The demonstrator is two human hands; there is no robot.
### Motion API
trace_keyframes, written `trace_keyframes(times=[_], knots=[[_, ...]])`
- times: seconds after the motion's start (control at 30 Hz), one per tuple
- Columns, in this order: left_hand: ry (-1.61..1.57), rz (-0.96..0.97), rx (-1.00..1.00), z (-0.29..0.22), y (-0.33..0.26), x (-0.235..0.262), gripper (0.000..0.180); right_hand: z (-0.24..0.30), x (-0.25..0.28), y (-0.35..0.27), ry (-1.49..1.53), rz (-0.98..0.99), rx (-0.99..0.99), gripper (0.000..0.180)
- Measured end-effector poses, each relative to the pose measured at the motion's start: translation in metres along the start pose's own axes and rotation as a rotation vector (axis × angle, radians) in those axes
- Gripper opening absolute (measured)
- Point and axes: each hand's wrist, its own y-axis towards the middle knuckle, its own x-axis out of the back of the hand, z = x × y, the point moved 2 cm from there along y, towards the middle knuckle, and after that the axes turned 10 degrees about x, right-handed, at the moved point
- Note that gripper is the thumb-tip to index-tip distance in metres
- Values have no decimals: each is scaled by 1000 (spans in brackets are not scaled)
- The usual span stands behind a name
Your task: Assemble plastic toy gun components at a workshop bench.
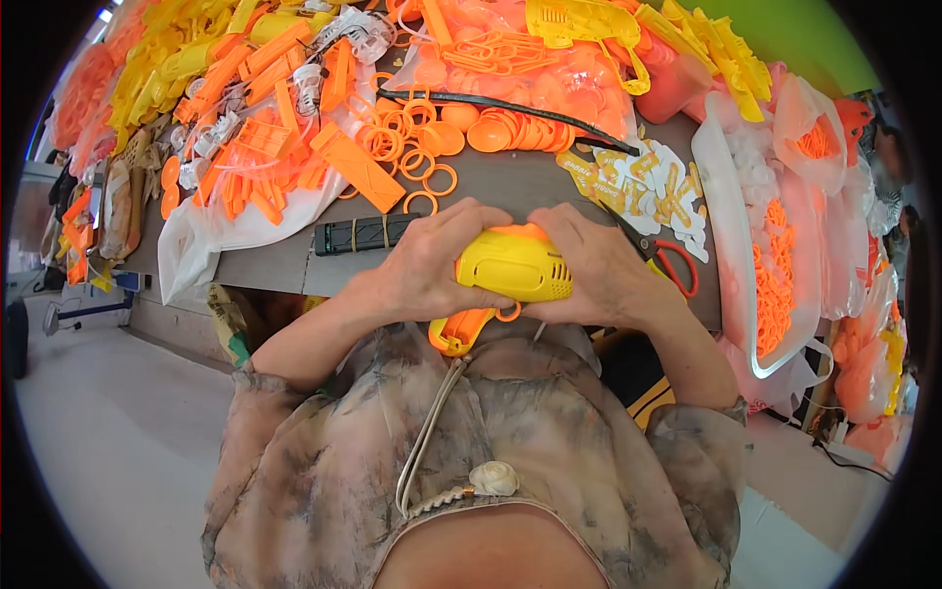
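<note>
Head view, looking down on a yellow plastic shell (pixel 510 267), gripped between left hand (pixel 432 260) and right hand (pixel 584 260) by the near edge of the table (pixel 491 172). With left fingers curled round one end and right fingers clasped over the other. Just below: a yellow-and-orange handle piece (pixel 461 332); cannot tell, behind the thumbs, about any join to the shell.

Likely to drop past the near edge rather than onto the table, if loosened on one side. Also at risk: a knock to the red-handled scissors (pixel 677 270), from any outward swing of the right hand. Possible, too, a spill of loose orange parts (pixel 270 182), from a snag on the white bag (pixel 196 245) draped over the near edge toward the left corner.

At the right edge, a long white tray (pixel 731 231), with orange linked pieces (pixel 775 294) nearer and whitish pieces (pixel 754 147) farther off. Overlapping its far end, a clear bag (pixel 800 108) of orange bits. Toward the far edge, another, bulging with orange plastic.
</note>
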Motion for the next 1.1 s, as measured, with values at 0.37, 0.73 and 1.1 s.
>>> trace_keyframes(times=[0.37, 0.73, 1.1], knots=[[-49, 70, 77, 9, 5, -8, 64, -8, 2, -3, 9, 23, 3, 75], [-156, -91, 233, 23, 5, -7, 72, -24, -31, -26, 872, -694, -342, 56], [96, -850, 347, 59, -66, 106, 16, -24, -50, -23, 938, -917, -358, 41]])
